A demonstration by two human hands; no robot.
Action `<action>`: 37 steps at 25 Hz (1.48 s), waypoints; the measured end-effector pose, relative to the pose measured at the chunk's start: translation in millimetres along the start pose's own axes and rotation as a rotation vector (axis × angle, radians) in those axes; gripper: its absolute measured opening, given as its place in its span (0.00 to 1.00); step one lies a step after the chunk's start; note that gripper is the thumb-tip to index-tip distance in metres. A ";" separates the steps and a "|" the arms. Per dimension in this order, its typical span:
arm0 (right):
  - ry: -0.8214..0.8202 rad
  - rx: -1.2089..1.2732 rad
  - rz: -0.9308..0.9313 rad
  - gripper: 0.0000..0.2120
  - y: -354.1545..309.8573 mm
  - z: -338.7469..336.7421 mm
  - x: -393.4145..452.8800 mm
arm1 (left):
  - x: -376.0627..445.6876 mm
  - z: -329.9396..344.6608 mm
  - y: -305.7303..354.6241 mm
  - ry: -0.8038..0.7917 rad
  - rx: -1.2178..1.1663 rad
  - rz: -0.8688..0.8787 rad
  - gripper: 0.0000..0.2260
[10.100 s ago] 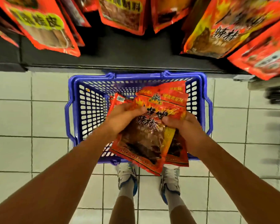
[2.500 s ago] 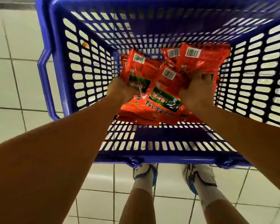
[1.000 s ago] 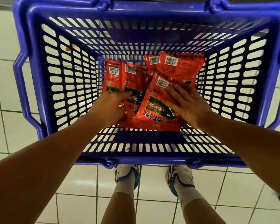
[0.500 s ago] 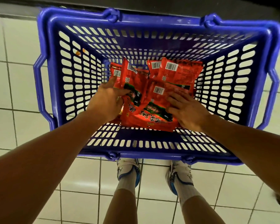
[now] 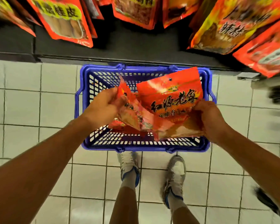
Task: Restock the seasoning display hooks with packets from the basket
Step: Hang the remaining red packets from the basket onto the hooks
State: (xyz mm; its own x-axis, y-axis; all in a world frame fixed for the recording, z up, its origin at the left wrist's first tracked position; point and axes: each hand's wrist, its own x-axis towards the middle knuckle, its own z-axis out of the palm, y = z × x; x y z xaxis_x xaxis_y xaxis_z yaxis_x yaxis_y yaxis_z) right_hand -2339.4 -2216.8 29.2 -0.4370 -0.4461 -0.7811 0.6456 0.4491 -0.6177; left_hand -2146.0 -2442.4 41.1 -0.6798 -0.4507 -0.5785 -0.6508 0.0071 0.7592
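Red packets [image 5: 166,109] fan above the basket [image 5: 87,88]: your left hand [image 5: 102,109] pinches the left bundle, your right hand [image 5: 212,118] grips the right one's corner, hang-holes up, likely ready for hooks overhead.

My left hand [image 5: 103,109] and right hand [image 5: 212,118] were both full, each gripping red seasoning packets [image 5: 168,107] that fanned out over the blue basket [image 5: 144,148] and covered most of its mouth. The only way down into it was the gap at the far left corner, between my left hand and the basket wall. Above, hanging packets [image 5: 66,21] crowded the display edge to edge, overlapping, with only dark slits between them over the black shelf base [image 5: 136,46]. White floor tiles [image 5: 31,102] lay open on both sides of the basket; my shoes [image 5: 130,167] stood just behind it.
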 end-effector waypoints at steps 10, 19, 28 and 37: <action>-0.051 0.065 -0.331 0.10 -156.3 20.5 -185.7 | -150.0 13.8 188.6 0.311 -0.427 -0.055 0.09; 0.143 -0.047 -0.827 0.04 -366.7 -10.0 -415.5 | -265.1 -62.8 442.0 0.212 -0.676 0.314 0.11; 0.414 0.148 -1.224 0.12 -532.4 -44.8 -610.3 | -357.6 -119.5 677.5 0.127 -0.614 0.798 0.09; 0.243 0.303 -1.433 0.04 -662.6 -117.0 -653.8 | -379.3 -81.8 826.3 0.203 -0.649 1.027 0.04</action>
State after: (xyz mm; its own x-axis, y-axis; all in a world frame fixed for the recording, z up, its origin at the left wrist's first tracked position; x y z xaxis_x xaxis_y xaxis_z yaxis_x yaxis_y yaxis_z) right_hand -2554.7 -2132.1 938.5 -0.8700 -0.2081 0.4469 -0.3255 -0.4384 -0.8378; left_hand -2398.3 -2338.6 912.3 -0.6741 -0.6288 0.3874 0.4830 0.0215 0.8754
